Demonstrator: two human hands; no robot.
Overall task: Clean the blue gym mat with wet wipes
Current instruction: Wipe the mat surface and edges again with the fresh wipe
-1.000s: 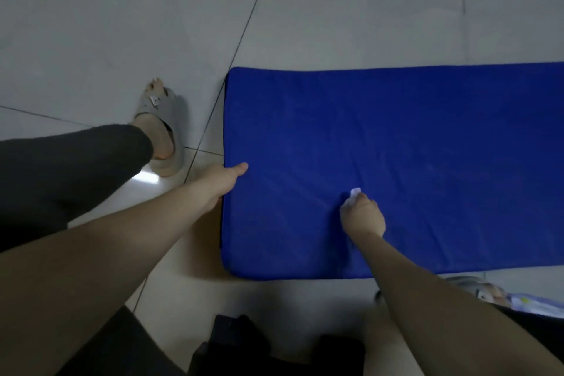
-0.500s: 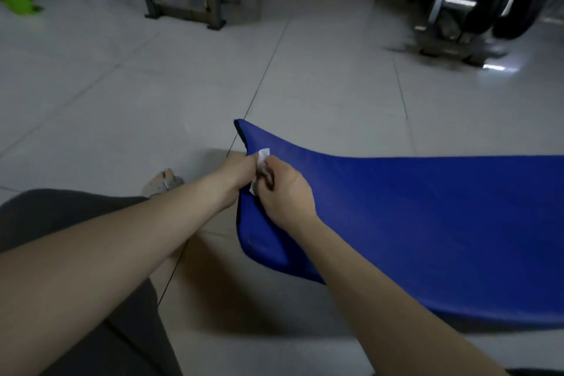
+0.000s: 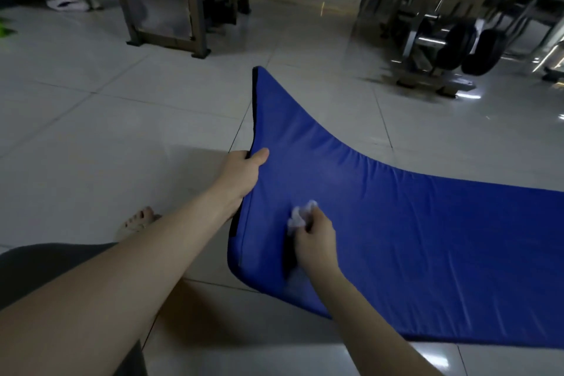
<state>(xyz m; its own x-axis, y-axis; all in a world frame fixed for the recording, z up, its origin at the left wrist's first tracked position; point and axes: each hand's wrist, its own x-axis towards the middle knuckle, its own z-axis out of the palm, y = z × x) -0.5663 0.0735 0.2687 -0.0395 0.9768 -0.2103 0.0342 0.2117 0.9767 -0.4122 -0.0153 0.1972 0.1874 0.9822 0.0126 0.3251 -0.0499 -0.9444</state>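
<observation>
- My left hand (image 3: pixel 244 172) grips the blue gym mat (image 3: pixel 412 223) by its lifted end edge, off the floor (image 3: pixel 122 119).
- My right hand (image 3: pixel 314 238) pinches a crumpled wet wipe (image 3: pixel 300 215) against that end; I judge most remains unwiped.

A single wide-angle view from the person's head looks forward and down, close over the left hand (image 3: pixel 241 174) and right hand (image 3: pixel 316 241) at the mat (image 3: pixel 427 238), taking in floor (image 3: pixel 91 137) and machines (image 3: pixel 442 40) farther ahead

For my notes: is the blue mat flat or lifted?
Lifted at one end: the left hand grips the mat edge, curving it up off the floor.
</observation>
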